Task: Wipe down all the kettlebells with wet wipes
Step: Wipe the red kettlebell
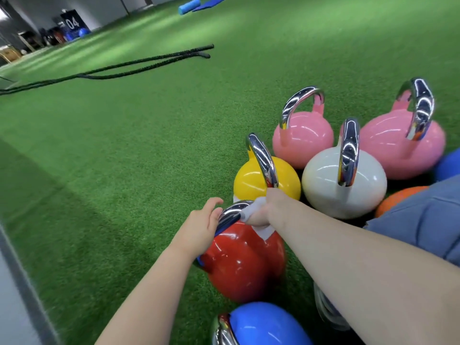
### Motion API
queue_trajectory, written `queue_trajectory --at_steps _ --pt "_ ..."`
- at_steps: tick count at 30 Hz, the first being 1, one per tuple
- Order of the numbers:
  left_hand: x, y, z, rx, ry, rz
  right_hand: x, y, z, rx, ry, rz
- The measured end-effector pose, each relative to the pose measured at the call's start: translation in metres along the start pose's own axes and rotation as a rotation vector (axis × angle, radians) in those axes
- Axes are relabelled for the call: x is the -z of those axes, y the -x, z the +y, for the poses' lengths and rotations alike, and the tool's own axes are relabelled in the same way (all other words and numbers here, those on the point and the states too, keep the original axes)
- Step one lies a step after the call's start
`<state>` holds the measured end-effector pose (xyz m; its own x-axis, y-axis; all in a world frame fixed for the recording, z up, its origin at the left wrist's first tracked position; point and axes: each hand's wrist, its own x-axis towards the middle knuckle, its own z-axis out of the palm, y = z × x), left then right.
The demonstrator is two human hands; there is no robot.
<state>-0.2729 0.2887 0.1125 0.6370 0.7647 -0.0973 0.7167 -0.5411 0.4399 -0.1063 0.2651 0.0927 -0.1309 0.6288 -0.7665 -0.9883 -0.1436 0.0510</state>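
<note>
Several kettlebells with chrome handles stand close together on green turf. A red kettlebell is nearest to me. My right hand grips a white wet wipe wrapped around the top of its handle. My left hand rests on the handle's left side with the fingers relaxed. Behind the red one stand a yellow kettlebell, a white kettlebell and two pink kettlebells. A blue kettlebell sits at the bottom edge.
My knee in blue-grey fabric covers part of an orange kettlebell and a blue one at right. Black battle ropes lie across the turf to the far left. A blue foam roller and mat lie far back.
</note>
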Motion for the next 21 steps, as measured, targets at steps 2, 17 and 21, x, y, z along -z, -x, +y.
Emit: queue_trajectory --at_steps 2,17,21 --pt "-0.001 0.0 0.001 0.002 -0.011 0.006 0.003 0.018 -0.003 0.003 0.107 -0.029" --pt "-0.006 0.038 0.116 0.238 0.267 0.551 0.044 0.06 -0.035 -0.084 0.301 -0.302" --pt "-0.054 0.045 0.158 0.762 1.024 0.053 0.048 0.06 -0.038 -0.112 0.646 -0.266"
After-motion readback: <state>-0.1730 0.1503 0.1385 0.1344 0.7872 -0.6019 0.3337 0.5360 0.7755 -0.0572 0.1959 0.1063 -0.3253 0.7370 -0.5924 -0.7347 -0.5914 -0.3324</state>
